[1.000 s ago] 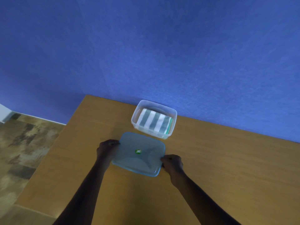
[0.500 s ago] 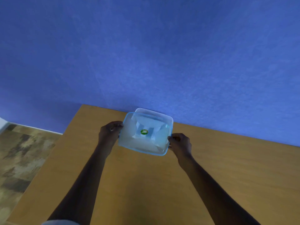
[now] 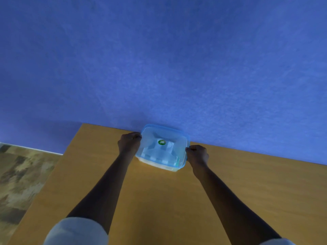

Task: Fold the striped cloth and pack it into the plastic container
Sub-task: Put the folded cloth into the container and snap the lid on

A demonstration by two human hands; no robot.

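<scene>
The clear plastic container (image 3: 160, 166) stands on the wooden table near the blue wall. A pale blue translucent lid (image 3: 152, 138) with a small green sticker lies on top of it. The folded striped cloth (image 3: 159, 157) shows only faintly through the lid, inside the container. My left hand (image 3: 130, 143) grips the lid's left edge with curled fingers. My right hand (image 3: 197, 154) grips the lid's right edge the same way.
The wooden table (image 3: 159, 200) runs up against the blue wall (image 3: 159, 68). Its left edge drops off to a mottled brown floor (image 3: 21, 177). Grey sleeves show at the bottom of the frame.
Both hands lifted the lid from the table in front of the container and carried it away from me onto the container. The cloth is now covered by the lid.
</scene>
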